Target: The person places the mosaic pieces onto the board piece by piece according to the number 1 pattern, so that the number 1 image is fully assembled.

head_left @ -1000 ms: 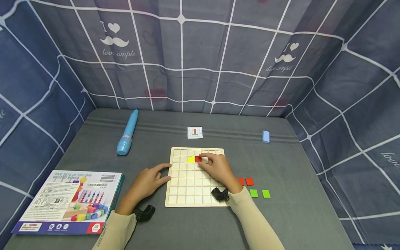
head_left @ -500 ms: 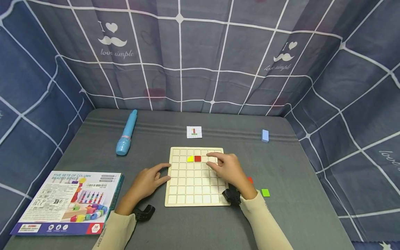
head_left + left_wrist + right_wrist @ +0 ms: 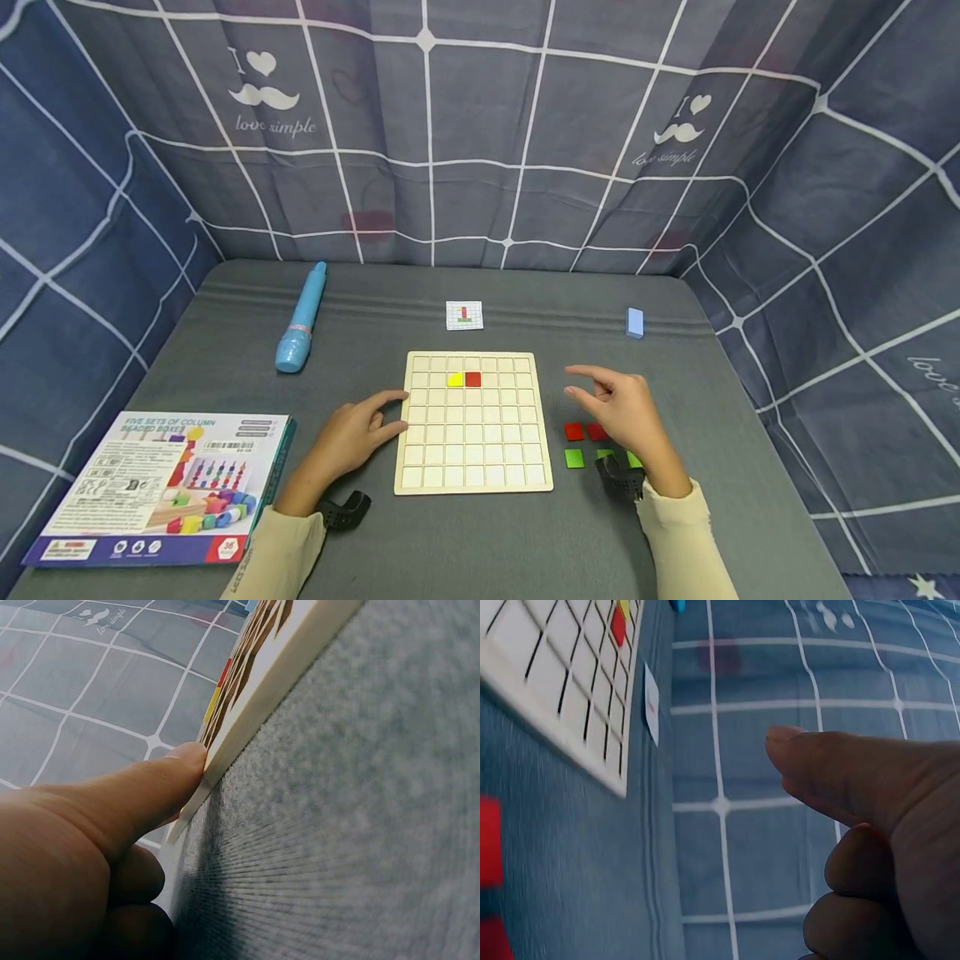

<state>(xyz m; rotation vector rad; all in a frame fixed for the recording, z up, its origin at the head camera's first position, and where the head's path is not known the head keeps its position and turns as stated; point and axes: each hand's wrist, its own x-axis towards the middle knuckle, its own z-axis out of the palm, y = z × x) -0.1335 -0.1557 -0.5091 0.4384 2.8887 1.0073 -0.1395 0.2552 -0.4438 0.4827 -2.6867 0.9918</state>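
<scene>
Grainy grey cloth (image 3: 472, 546) underlies a pale, square-gridded wooden board (image 3: 473, 433).

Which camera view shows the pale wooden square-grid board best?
The head view, because the pale wooden square-grid board is seen from above with its whole grid. The left wrist view shows it almost edge-on, cut off by the frame; the right wrist view shows only one corner and part of the grid.

Walled at back, left and right by blue-grey fabric (image 3: 480, 104), crossed with white grid lines (image 3: 429, 104) and printed (twice across the back) with a heart (image 3: 262, 63), a moustache (image 3: 264, 97) and "love simple" lettering (image 3: 275, 126). Blotched faintly red low down. Bounded below by a grey tabletop (image 3: 742, 467), creased near its far side.
</scene>
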